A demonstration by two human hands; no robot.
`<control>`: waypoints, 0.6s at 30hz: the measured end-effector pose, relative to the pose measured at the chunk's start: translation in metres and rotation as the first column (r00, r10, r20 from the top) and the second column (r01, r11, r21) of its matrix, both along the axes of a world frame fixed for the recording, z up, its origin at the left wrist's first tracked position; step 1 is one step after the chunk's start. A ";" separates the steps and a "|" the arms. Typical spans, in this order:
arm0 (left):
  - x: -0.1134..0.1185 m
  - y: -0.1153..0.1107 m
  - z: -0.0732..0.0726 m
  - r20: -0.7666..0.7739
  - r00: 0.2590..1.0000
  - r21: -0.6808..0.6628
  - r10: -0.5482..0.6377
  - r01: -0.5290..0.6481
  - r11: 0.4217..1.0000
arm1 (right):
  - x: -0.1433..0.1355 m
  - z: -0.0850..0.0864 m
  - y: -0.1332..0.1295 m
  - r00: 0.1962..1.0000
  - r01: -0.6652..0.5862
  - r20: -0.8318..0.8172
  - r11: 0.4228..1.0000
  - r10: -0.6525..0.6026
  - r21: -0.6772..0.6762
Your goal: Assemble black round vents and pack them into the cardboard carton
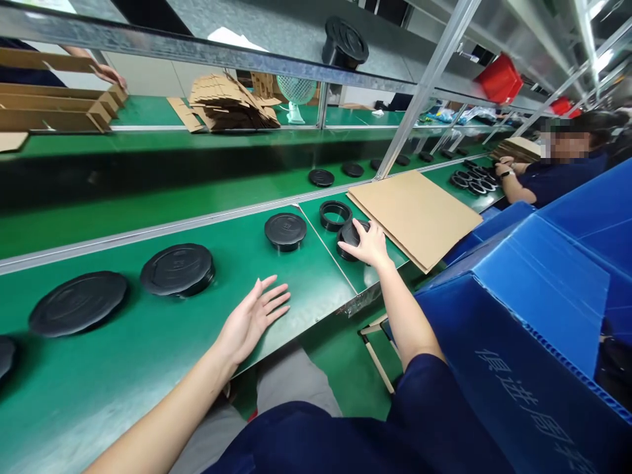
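My right hand reaches to the table's right part, its thumb and fingers gripping a black round lid from above. Under that lid shows a black ring-shaped rim, partly hidden by my fingers. Just behind it lies a black ring with an open middle. My left hand hovers over the front edge, palm turned up and inward, fingers spread, holding nothing. Nearest to it are a black lidded round piece and a thicker one to the left.
More black discs line the green table, others the conveyor behind. Flat cardboard sheets lie right of my right hand. Blue bins stand beside me. A co-worker handles black rings. Cardboard dividers lie across.
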State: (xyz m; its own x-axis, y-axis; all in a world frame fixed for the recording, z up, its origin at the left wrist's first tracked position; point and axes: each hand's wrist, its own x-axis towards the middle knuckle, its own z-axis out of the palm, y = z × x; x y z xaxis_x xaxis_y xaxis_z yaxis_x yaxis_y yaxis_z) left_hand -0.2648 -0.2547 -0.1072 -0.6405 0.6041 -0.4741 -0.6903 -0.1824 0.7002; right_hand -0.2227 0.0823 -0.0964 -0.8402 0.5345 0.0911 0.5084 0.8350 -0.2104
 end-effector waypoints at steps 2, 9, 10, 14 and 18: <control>-0.005 -0.008 -0.006 -0.038 0.999 -0.027 0.008 -0.009 1.000 | 0.001 -0.003 -0.002 0.998 -0.024 0.053 1.000 0.025 -0.014; -0.014 -0.038 -0.025 -0.313 0.943 -0.143 0.115 -0.166 0.976 | 0.015 -0.019 -0.100 0.923 -0.378 0.065 0.925 0.380 -0.037; -0.015 -0.039 -0.027 -0.375 0.914 -0.163 0.157 -0.231 0.959 | 0.014 -0.020 -0.119 0.885 -0.459 0.061 0.887 0.461 -0.041; -0.023 -0.041 -0.034 -0.613 0.723 -0.156 0.319 -0.506 0.849 | -0.005 -0.005 -0.172 0.772 -0.627 0.079 0.776 0.631 -0.071; -0.028 -0.051 -0.035 -0.741 0.565 -0.112 0.362 -0.636 0.763 | -0.028 0.017 -0.180 0.719 -0.693 -0.047 0.720 0.693 0.015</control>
State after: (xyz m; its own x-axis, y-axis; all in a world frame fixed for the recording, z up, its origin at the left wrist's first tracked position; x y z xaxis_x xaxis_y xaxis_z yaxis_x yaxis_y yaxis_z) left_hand -0.2930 -0.3061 -0.1421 -0.9954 -0.0247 0.0931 0.0935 -0.0146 0.9955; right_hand -0.2510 -0.0973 -0.0791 -0.9708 -0.1955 0.1390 -0.2229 0.9494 -0.2214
